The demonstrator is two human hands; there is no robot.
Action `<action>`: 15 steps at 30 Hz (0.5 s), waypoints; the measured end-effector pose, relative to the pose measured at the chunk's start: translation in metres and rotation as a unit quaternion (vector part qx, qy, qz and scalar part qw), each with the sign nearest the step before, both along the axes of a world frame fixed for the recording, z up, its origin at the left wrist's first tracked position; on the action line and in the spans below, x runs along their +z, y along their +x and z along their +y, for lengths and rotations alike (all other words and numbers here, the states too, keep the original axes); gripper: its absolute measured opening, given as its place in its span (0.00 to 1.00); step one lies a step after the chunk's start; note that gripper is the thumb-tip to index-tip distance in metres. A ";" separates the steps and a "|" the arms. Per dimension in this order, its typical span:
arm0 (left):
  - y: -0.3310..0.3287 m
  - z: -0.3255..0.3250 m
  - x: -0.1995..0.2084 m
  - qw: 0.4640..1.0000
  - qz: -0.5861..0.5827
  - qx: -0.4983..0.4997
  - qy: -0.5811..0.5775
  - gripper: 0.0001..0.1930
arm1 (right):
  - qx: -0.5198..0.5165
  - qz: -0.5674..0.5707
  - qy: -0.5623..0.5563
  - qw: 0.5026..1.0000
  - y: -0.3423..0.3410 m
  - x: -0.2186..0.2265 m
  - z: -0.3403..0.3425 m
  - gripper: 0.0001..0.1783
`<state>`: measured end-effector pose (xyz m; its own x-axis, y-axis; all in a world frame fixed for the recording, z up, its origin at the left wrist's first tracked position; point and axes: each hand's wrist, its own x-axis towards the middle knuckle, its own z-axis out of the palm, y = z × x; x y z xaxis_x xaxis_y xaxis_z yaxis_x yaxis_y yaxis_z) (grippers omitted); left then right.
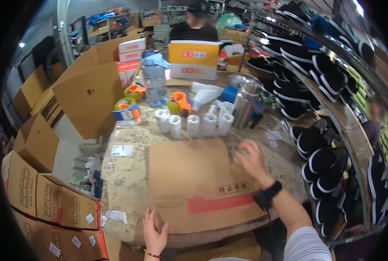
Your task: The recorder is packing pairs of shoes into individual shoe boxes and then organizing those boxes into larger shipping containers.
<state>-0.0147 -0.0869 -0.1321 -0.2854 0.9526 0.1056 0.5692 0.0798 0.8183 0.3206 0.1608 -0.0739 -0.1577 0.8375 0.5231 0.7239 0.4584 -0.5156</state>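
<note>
A flattened brown cardboard piece (pixel 189 174) with a red stripe and dark print lies on the worktable in front of me. At its lower left corner is my left hand (pixel 154 231), open, fingers stretched and the fingertips by the cardboard's edge. My right hand (pixel 252 160) is over the cardboard's upper right side, fingers loosely bent and apart, with nothing in it. Whether its fingertips touch the cardboard I cannot tell. Beyond the far edge of the cardboard stand several small white rolls (pixel 193 125).
Behind the rolls stand tape dispensers (pixel 179 103), a blue-lidded water jug (pixel 154 80) and a steel thermos (pixel 247 102). A rack of black shoes (pixel 322 161) rises at right. Cartons (pixel 50 198) are stacked at left. A person (pixel 194 26) is behind a yellow-and-white box (pixel 194 60).
</note>
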 end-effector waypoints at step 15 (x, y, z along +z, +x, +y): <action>-0.005 0.003 0.021 0.979 -0.191 -0.041 0.050 0.37 | -0.119 -0.052 -0.061 0.990 0.093 -0.046 -0.228 0.38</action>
<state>-0.0198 -0.0843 -0.1114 -0.2454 0.9642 0.1008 0.2206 -0.0457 0.9743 0.4131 -0.0668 -0.1201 0.0041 0.9130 0.4080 0.8559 0.2078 -0.4736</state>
